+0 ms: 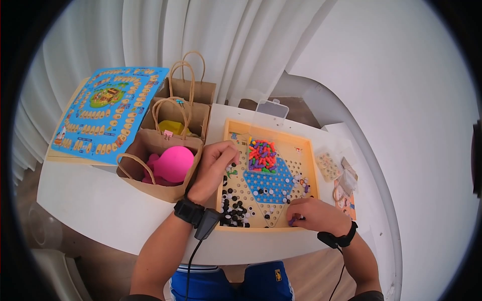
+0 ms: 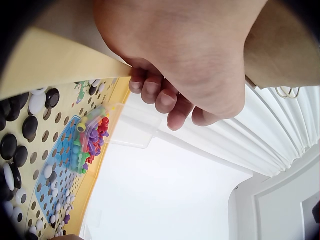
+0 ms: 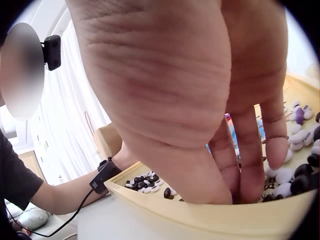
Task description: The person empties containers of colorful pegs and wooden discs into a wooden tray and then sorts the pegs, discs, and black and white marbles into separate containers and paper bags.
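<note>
My right hand (image 1: 319, 214) reaches into the front right corner of a wooden game tray (image 1: 314, 165), thumb and fingertips together at a purple peg (image 1: 291, 220). In the right wrist view the fingertips hide most of that peg. Over the tray's left rim hangs my left hand (image 1: 216, 163), its fingers (image 2: 165, 101) loosely curled with nothing visible in them. Black and white round pieces (image 1: 235, 210) lie heaped at the tray's front left; more white pieces (image 3: 300, 137) gather along the right side. A clear box of colourful pegs (image 1: 262, 155) sits at the back.
Left of the tray stand paper bags, the front one (image 1: 155, 188) holding a pink round object (image 1: 176, 164). A blue game board (image 1: 108, 110) leans behind them. Small packets (image 1: 346, 180) lie to the right on the white table (image 1: 100, 200). The box's clear lid (image 1: 271, 111) stands raised.
</note>
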The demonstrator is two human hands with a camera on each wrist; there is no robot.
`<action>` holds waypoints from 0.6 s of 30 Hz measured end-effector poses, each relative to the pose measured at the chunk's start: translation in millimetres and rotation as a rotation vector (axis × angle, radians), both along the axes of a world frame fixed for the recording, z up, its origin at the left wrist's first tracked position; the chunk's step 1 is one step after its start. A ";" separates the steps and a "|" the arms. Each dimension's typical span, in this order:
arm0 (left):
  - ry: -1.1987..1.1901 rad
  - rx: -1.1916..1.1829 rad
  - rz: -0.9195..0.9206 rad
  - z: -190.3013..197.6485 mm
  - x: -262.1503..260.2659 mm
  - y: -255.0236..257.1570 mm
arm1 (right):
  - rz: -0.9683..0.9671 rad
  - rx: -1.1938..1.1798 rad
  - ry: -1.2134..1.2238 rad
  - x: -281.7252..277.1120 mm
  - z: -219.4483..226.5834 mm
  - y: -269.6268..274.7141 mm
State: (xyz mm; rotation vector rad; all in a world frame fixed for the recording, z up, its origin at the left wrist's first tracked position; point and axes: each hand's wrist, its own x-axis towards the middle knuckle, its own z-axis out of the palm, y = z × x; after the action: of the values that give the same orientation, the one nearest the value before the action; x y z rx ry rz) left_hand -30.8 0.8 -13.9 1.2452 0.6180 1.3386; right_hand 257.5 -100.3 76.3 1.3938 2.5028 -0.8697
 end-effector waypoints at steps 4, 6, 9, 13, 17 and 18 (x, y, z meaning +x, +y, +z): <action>-0.005 0.003 -0.006 -2.2 -0.3 1.6 | 0.024 0.054 -0.035 -6.2 -2.3 0.8; -0.007 -0.006 -0.005 -1.3 0.2 0.9 | 0.034 0.093 -0.016 -7.4 -4.8 3.4; 0.012 -0.009 -0.001 -0.5 0.3 0.0 | 0.018 0.178 0.018 -11.0 -0.3 17.9; 0.035 0.020 0.021 -0.3 2.0 0.0 | -0.071 0.258 0.142 -19.0 8.2 59.3; 0.038 0.017 0.012 1.7 1.3 -0.6 | -0.130 0.413 0.244 -31.2 -2.4 93.9; 0.025 0.013 0.009 0.7 1.7 -0.5 | -0.120 0.503 0.248 -32.3 -5.6 99.9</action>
State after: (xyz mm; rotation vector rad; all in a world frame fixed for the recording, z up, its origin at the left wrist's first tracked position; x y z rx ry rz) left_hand -29.1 0.3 -13.2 1.2731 0.6339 1.3382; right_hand 225.3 -0.4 70.7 1.6798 3.0012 -0.4648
